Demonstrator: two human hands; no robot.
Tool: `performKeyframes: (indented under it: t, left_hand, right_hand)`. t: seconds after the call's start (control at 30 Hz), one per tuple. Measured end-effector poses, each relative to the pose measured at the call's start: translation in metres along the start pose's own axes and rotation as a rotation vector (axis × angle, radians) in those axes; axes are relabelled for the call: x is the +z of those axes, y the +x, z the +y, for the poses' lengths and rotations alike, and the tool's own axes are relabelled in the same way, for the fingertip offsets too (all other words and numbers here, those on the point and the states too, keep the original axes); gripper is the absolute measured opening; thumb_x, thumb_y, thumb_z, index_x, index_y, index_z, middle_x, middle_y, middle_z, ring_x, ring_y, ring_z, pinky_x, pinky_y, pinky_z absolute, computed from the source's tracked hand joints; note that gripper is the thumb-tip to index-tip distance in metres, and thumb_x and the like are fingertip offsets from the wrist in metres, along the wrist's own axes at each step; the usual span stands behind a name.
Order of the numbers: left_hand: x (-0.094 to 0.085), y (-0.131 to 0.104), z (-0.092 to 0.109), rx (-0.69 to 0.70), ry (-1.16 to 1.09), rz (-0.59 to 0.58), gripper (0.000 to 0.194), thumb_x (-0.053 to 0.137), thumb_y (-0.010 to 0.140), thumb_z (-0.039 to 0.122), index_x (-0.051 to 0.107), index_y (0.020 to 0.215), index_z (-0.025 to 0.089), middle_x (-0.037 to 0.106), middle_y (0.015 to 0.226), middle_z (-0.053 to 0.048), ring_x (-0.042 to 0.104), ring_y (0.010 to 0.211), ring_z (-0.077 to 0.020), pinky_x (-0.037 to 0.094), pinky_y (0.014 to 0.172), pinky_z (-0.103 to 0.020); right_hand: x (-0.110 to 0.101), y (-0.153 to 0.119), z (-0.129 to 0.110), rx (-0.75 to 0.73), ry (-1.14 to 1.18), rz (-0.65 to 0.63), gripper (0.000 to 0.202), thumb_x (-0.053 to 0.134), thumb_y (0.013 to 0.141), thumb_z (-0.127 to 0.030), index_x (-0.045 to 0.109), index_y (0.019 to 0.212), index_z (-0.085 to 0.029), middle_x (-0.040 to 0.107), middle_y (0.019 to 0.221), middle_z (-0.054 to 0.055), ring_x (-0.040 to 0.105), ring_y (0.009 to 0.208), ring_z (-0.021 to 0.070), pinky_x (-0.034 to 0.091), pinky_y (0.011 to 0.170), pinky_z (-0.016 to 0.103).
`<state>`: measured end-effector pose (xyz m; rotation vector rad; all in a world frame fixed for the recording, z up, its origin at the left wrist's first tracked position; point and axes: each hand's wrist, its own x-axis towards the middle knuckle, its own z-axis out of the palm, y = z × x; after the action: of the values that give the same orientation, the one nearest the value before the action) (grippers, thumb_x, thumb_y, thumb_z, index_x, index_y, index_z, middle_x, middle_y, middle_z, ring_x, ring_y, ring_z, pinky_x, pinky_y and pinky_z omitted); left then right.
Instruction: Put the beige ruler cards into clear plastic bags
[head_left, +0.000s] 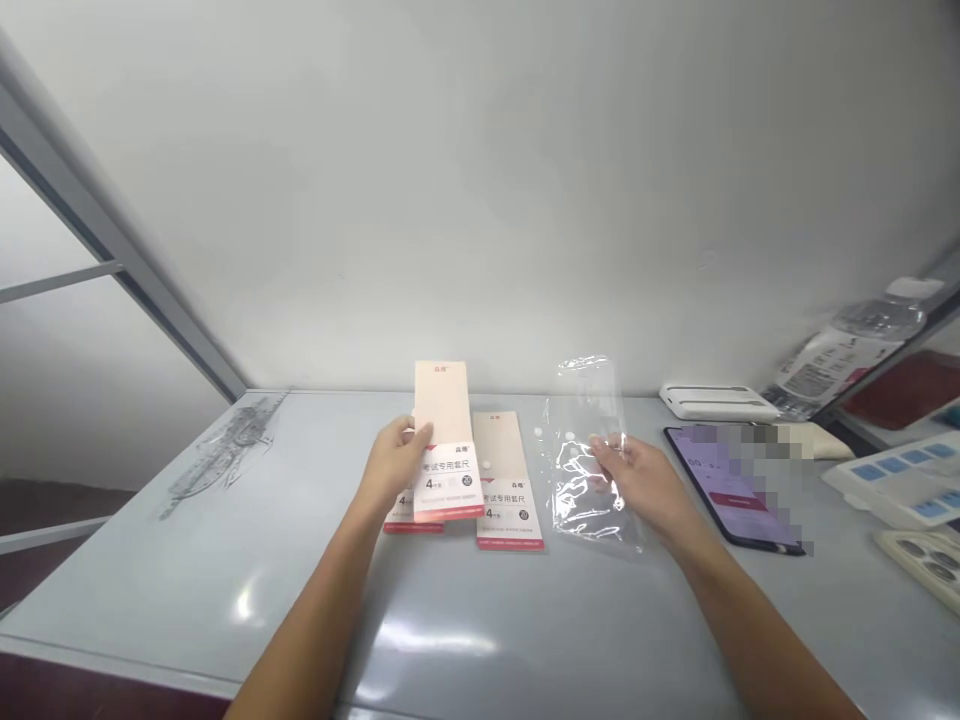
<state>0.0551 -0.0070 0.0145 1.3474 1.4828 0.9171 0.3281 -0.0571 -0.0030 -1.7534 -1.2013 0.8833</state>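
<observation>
My left hand (397,462) pinches the left edge of a cream card packet (441,405) with a white label and a red strip at its bottom. Partly beneath it, another packet (414,526) shows only its lower end. A similar packet (510,515) lies on the grey table just to the right. Over the table, my right hand (630,475) is closed on the right side of a clear plastic bag (586,500), which hangs upright and looks flat and see-through.
On the right lie a phone (731,495) with a lit purple screen, a white device (716,402), a clear bottle (847,345), a white case with blue lids (900,475) and another phone (926,562). A bundle of clear rulers (225,455) is at the left. A wall stands behind the table (187,570).
</observation>
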Motion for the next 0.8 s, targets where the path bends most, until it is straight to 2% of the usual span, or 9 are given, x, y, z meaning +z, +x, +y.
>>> performKeyframes:
  t: [0.07, 0.13, 0.23, 0.3, 0.43, 0.53, 0.6, 0.7, 0.8]
  left_hand:
    - [-0.014, 0.01, -0.007, -0.057, 0.18, 0.076, 0.028, 0.05, 0.071, 0.045, 0.053, 0.078, 0.018, 0.063, 0.071, -0.004, 0.058, 0.058, -0.0163, 0.039, 0.05, -0.024]
    - [-0.023, 0.017, -0.015, -0.126, 0.385, 0.119, 0.023, 0.05, 0.07, 0.039, 0.055, 0.079, 0.018, 0.064, 0.075, -0.005, 0.059, 0.064, -0.0181, 0.038, 0.052, -0.025]
    - [-0.029, 0.02, -0.024, -0.197, 0.673, 0.143, 0.024, 0.048, 0.07, 0.037, 0.056, 0.084, 0.019, 0.064, 0.08, -0.007, 0.059, 0.069, -0.0214, 0.037, 0.055, -0.027]
    - [-0.027, 0.019, -0.026, -0.174, 0.817, 0.19, 0.029, 0.044, 0.073, 0.037, 0.056, 0.092, 0.019, 0.061, 0.09, -0.01, 0.057, 0.076, -0.0236, 0.038, 0.058, -0.029]
    - [-0.005, 0.008, -0.02, 0.054, 0.94, 0.266, 0.037, 0.037, 0.078, 0.038, 0.051, 0.106, 0.017, 0.054, 0.105, -0.013, 0.05, 0.097, -0.0258, 0.038, 0.065, -0.03]
    - [0.026, -0.006, -0.016, 0.252, 0.931, 0.122, 0.043, 0.04, 0.077, 0.05, 0.051, 0.105, 0.019, 0.056, 0.097, -0.01, 0.051, 0.091, -0.0228, 0.039, 0.068, -0.029]
    - [0.046, -0.016, -0.015, 0.326, 0.958, 0.035, 0.041, 0.045, 0.073, 0.053, 0.055, 0.093, 0.019, 0.056, 0.086, -0.008, 0.051, 0.087, -0.0236, 0.039, 0.066, -0.029]
    - [0.065, -0.023, -0.017, 0.334, 0.985, -0.01, 0.026, 0.044, 0.077, 0.04, 0.056, 0.075, 0.017, 0.055, 0.076, -0.009, 0.052, 0.078, -0.0227, 0.038, 0.06, -0.029]
    - [0.066, -0.024, -0.019, 0.35, 1.003, -0.032, 0.021, 0.039, 0.078, 0.021, 0.053, 0.063, 0.016, 0.053, 0.068, -0.01, 0.053, 0.069, -0.0213, 0.037, 0.056, -0.029]
  right_hand:
    - [-0.003, 0.01, 0.009, 0.026, -0.147, -0.035, 0.037, 0.046, 0.074, -0.052, 0.058, 0.08, -0.017, 0.06, 0.057, 0.001, 0.053, 0.047, 0.0158, 0.037, 0.045, 0.026]
    - [-0.002, 0.018, 0.019, 0.051, -0.308, -0.038, 0.035, 0.044, 0.075, -0.049, 0.059, 0.083, -0.018, 0.062, 0.059, 0.003, 0.057, 0.055, 0.0187, 0.039, 0.05, 0.028]
    - [0.002, 0.026, 0.03, 0.073, -0.554, 0.073, 0.037, 0.044, 0.074, -0.048, 0.058, 0.092, -0.019, 0.066, 0.081, 0.009, 0.06, 0.076, 0.0253, 0.041, 0.059, 0.032]
    - [0.004, 0.026, 0.033, 0.05, -0.641, 0.105, 0.042, 0.042, 0.076, -0.047, 0.054, 0.104, -0.018, 0.065, 0.09, 0.012, 0.059, 0.084, 0.0281, 0.042, 0.063, 0.034]
    - [0.006, 0.022, 0.033, -0.01, -0.765, 0.141, 0.051, 0.037, 0.08, -0.041, 0.043, 0.121, -0.011, 0.062, 0.099, 0.016, 0.058, 0.09, 0.0304, 0.042, 0.068, 0.037]
    - [0.005, 0.018, 0.031, -0.037, -0.827, 0.179, 0.05, 0.035, 0.082, -0.036, 0.041, 0.124, -0.01, 0.059, 0.105, 0.018, 0.057, 0.091, 0.0307, 0.041, 0.069, 0.038]
    - [0.004, 0.016, 0.03, -0.054, -0.863, 0.203, 0.049, 0.035, 0.082, -0.035, 0.042, 0.123, -0.009, 0.057, 0.107, 0.019, 0.056, 0.093, 0.0306, 0.041, 0.07, 0.039]
    - [0.0, 0.017, 0.028, -0.113, -0.876, 0.273, 0.046, 0.038, 0.081, -0.036, 0.048, 0.118, -0.01, 0.057, 0.104, 0.017, 0.052, 0.098, 0.0303, 0.041, 0.075, 0.039]
    - [0.0, 0.014, 0.021, -0.215, -0.72, 0.326, 0.04, 0.041, 0.079, -0.038, 0.055, 0.109, -0.014, 0.059, 0.097, 0.012, 0.052, 0.095, 0.0264, 0.04, 0.078, 0.036]
